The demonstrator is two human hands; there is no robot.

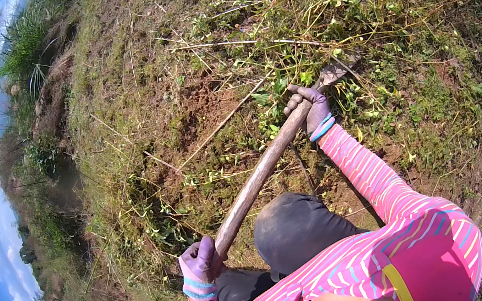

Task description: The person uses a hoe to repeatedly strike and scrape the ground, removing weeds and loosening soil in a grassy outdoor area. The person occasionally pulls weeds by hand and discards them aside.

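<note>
A long-handled digging tool with a thick wooden handle (pixel 263 170) slants from lower left to upper right. My left hand (pixel 199 260), in a purple and pink glove, is closed round the handle's lower-left end. Near the metal head my right hand (pixel 309 103), in a similar glove, grips the handle from the right. The worn metal blade (pixel 337 71) lies among cut or uprooted leafy stems (pixel 301 52), which partly hide it, so its exact shape cannot be told. Below the handle are my knees in dark trousers (pixel 302 228).
Weedy ground with loose reddish soil (pixel 205 108) spreads around me. A long dry stalk (pixel 224 122) lies left of my right hand. Leafy weeds (pixel 156 212) are heaped at the left. Farther left are tall grass (pixel 25 48) and a brushy edge, with sky beyond.
</note>
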